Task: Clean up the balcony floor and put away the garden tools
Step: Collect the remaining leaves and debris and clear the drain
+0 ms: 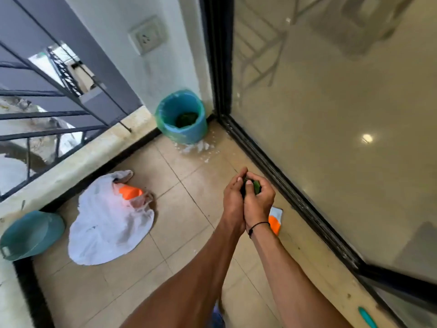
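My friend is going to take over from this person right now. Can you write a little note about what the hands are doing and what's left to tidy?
Left hand and right hand: cupped together, gripping green leaves.
Blue bin: in the corner, some green waste already inside.
White bag with an orange item: on the floor.
Teal lid: by the ledge.
Teal handle: near the glass door.
Left: bin the leaves, store the tools.

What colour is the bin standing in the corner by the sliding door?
Blue, with a green liner bag over its rim: the bin shows in the head view, the only one given.
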